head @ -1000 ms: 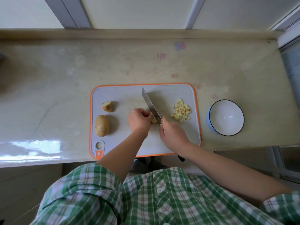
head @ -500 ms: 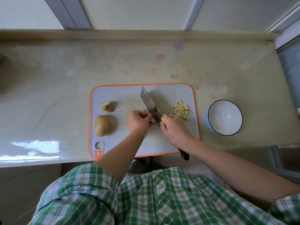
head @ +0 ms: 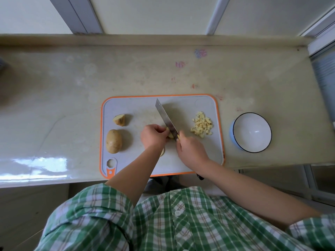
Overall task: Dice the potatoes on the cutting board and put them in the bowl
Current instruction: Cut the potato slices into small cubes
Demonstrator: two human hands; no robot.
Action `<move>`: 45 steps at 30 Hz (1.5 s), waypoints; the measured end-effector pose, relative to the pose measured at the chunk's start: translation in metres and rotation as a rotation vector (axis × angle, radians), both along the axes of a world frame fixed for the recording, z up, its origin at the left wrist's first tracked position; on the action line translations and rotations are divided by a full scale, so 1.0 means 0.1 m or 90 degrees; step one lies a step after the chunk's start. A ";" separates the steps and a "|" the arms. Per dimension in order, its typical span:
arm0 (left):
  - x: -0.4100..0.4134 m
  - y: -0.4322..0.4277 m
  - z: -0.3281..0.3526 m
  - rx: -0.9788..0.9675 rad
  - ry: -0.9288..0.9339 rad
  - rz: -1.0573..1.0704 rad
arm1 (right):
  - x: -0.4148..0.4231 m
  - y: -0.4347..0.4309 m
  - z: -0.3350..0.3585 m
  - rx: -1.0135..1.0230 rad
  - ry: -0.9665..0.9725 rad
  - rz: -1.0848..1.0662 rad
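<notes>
On the near half of a pale, glossy, marbled stone tabletop (head: 72,98) lies a rectangular cutting board (head: 190,105): matt grey, with rounded corners, an orange rim and a round hanging hole (head: 111,163) at its near left corner. No writing can be read; pink and blue marks (head: 200,53) on the far tabletop are too smeared to make out.

At the board's centre the left hand (head: 153,135) holds a potato piece (head: 170,135), its fingers (head: 161,130) curled down and clamped on the piece from the left. The right hand (head: 191,151) grips the knife (head: 165,118), its fingers (head: 181,140) wrapped tight round the handle close to the blade. The black handle end (head: 200,177) shows past the near edge of the board. The long, straight, bright steel blade runs from the right hand toward the far left and meets the right side of the held piece.

A pale slice (head: 162,152) lies on the board, partly hidden under the left wrist. On the left of the board, apart from both hands, rest a whole potato (head: 113,141), oval and brown-skinned, and beyond it a cut chunk (head: 119,120) showing a pale yellow face. On the right of the board sits a loose heap of diced potato (head: 201,126), small pale yellow cubes.

Just right of the board, on the tabletop, stands a round bowl (head: 243,127), glossy white inside, light blue outside, with a thin dark rim. A green plaid shirt (head: 163,223) with white buttons fills the near foreground.
</notes>
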State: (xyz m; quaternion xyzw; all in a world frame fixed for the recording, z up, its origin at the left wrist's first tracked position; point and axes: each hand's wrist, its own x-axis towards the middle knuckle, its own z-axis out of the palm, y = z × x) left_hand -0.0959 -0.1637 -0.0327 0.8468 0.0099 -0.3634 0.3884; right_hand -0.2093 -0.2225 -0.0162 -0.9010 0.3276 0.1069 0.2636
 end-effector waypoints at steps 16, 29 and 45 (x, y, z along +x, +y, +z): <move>0.02 0.03 0.02 0.033 0.017 -0.013 | -0.01 -0.11 0.14 0.017 -0.020 0.035; 0.05 0.02 0.01 0.037 0.010 -0.039 | 0.01 0.00 -0.03 0.020 -0.024 0.012; 0.16 0.11 -0.09 0.049 -0.434 -0.696 | -0.12 -0.58 0.22 0.287 -0.109 -0.270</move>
